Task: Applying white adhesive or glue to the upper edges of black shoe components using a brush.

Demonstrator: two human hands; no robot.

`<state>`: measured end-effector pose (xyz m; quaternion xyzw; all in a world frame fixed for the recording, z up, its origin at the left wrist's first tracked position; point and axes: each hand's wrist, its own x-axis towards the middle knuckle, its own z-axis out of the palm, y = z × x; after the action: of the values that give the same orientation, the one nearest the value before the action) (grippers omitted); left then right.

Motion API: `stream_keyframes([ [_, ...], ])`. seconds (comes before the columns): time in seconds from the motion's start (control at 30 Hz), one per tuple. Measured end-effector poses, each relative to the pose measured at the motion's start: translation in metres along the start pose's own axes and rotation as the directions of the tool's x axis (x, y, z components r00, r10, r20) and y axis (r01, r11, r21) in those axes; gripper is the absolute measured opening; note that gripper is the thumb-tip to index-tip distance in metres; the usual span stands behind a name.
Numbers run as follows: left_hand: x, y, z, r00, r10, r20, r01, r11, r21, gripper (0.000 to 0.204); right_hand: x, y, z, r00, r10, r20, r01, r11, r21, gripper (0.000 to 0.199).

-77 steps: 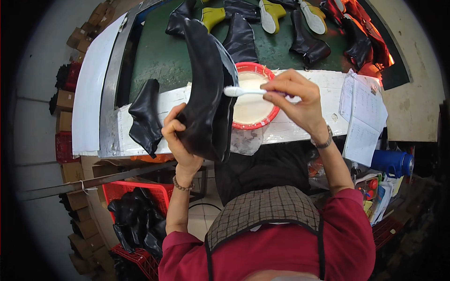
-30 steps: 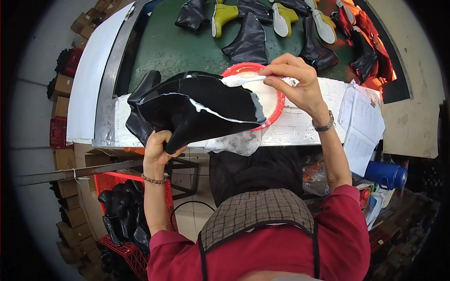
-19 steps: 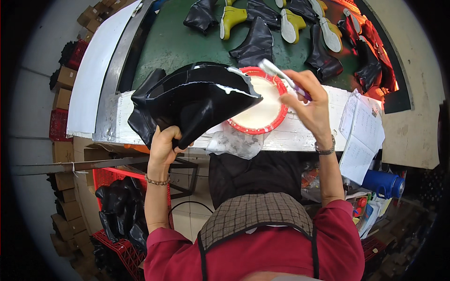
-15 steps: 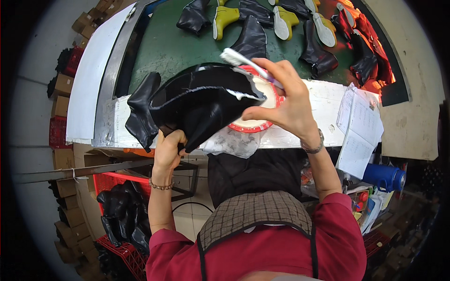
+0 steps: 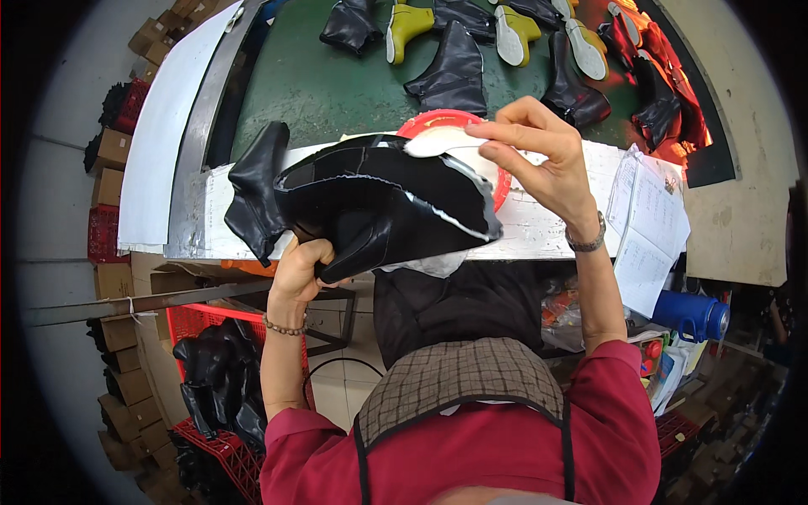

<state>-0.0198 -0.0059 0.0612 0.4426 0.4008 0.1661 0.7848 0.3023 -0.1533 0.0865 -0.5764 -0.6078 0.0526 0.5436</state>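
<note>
**Black boot upper under the brush at the bench**

The green conveyor surface (image 5: 337,84) runs across the far side, matte and scuffed, carrying a scatter of black boots (image 5: 454,71) and yellow-green shoes (image 5: 404,29) with pale soles. Nearer lies the white bench top (image 5: 555,231), smeared and worn, with a sheet of paper (image 5: 648,231) hanging off its right end. Low on the left sits a red plastic crate (image 5: 210,421) filled with more limp black uppers.

The black boot upper (image 5: 370,210) is held flat above the bench's near edge, smooth dull leather with a raw, pale-edged seam along its right side and a soft folded shaft drooping to the left. The left hand (image 5: 303,265) is closed around its near underside, thumb curled over the leather, so the piece spreads up and to the right from that grip.

Behind the upper, a red plastic bowl (image 5: 459,126) shows only its round rim. The right hand (image 5: 539,160) pinches a white brush (image 5: 442,141) between thumb and fingertips, the other fingers loosely fanned; the brush's broad, glue-coated head rests on the upper's far edge, just in front of the bowl.
</note>
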Motion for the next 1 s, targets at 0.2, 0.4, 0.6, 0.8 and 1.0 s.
stream_keyframes([
  [0.2, 0.000, 0.000, -0.017, 0.996, 0.030, 0.079, -0.015, 0.985, -0.174, 0.011, -0.011, 0.009, -0.014, 0.999, -0.005, 0.042, 0.006, 1.000, -0.027, 0.020],
  [0.4, 0.001, 0.005, -0.001, 0.997, -0.070, 0.025, 0.069, 0.997, 0.047, 0.010, -0.014, 0.007, -0.017, 0.995, 0.054, 0.089, -0.054, 0.998, 0.007, 0.016],
  [0.6, -0.001, 0.010, 0.015, 0.978, -0.162, 0.128, 0.127, 0.961, 0.247, 0.008, 0.007, 0.002, -0.016, 0.984, 0.022, 0.177, -0.033, 0.998, 0.058, 0.014],
  [0.8, 0.009, 0.005, 0.029, 0.902, -0.329, 0.280, 0.190, 0.884, 0.426, 0.012, 0.031, -0.006, -0.009, 0.924, -0.063, 0.377, 0.085, 0.995, -0.043, 0.017],
  [1.0, 0.024, -0.016, 0.002, 0.912, -0.317, 0.260, 0.266, 0.940, 0.215, 0.013, 0.038, 0.001, 0.000, 0.943, -0.132, 0.306, 0.126, 0.991, 0.037, 0.019],
])
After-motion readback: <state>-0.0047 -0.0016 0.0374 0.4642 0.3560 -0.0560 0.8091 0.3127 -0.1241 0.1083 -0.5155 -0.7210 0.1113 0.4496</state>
